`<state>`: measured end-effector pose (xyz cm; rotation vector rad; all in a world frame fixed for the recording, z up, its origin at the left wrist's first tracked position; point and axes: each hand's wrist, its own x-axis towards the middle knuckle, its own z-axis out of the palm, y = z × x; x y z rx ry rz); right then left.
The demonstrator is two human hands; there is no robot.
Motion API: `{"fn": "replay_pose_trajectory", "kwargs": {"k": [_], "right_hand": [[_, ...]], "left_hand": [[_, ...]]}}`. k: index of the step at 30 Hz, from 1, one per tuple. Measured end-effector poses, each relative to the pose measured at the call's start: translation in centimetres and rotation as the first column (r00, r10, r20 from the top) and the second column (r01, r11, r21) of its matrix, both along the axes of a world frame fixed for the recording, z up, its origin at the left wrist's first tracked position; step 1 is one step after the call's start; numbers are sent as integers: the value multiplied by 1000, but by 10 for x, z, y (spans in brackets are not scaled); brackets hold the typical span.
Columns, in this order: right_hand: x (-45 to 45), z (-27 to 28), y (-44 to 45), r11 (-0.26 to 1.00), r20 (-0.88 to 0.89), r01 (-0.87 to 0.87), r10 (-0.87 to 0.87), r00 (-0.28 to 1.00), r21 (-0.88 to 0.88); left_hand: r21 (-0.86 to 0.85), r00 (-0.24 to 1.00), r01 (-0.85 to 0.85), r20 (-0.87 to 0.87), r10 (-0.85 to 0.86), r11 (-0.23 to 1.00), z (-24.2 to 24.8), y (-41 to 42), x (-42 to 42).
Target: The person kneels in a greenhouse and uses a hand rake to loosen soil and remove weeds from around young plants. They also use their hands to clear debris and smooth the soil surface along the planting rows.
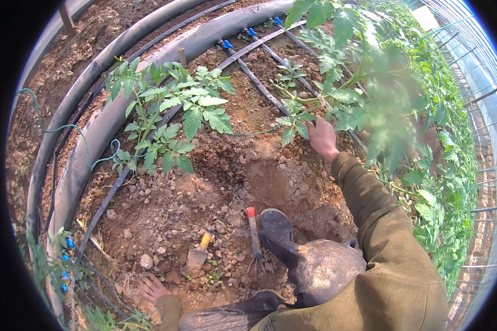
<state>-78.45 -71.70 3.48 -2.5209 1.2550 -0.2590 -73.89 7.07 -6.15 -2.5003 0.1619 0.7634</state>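
Note:
My right hand [322, 137] reaches forward to the base of a tomato plant [348, 96], beside a small leafy shoot [295, 120]. Leaves hide its fingertips, so what they hold, if anything, is unclear. A thin teal twine [256, 133] runs across the soil towards that hand. Low at the left, my left hand [154, 287] rests on the ground with its fingers spread. To its right lies a trowel [198, 254] with a yellow handle. Farther right is a small hand cultivator [254, 240], its red-tipped handle pointing away from me and its tines towards me.
Another tomato plant [165, 111] grows ahead on the left. Thick dark pipes [80, 149] curve around the bed, with drip lines [265, 87] and blue valves [227, 44] attached. My boot [276, 225] stands beside the cultivator. Dense plants [451, 165] line the right, near plastic sheeting [486, 116].

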Motion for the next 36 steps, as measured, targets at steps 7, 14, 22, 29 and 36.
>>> {"fn": "replay_pose_trajectory", "kwargs": {"k": [7, 14, 22, 29, 36], "right_hand": [[-47, 48, 128, 639, 87, -603, 649, 756, 478], [-66, 53, 102, 892, 13, -55, 55, 998, 449], [-68, 28, 188, 680, -140, -659, 722, 677, 321], [-20, -32, 245, -148, -271, -986, 949, -164, 78], [7, -57, 259, -374, -284, -869, 837, -467, 325]], "left_hand": [[-31, 998, -38, -59, 37, 999, 32, -27, 7], [-83, 1000, 15, 8, -15, 996, 32, -21, -1], [-143, 997, 9, 77, 2, 990, 29, -22, -6], [-263, 967, 145, 243, -80, 954, 15, 0, -14], [-253, 990, 84, 127, -53, 964, 26, -12, -2]]}}
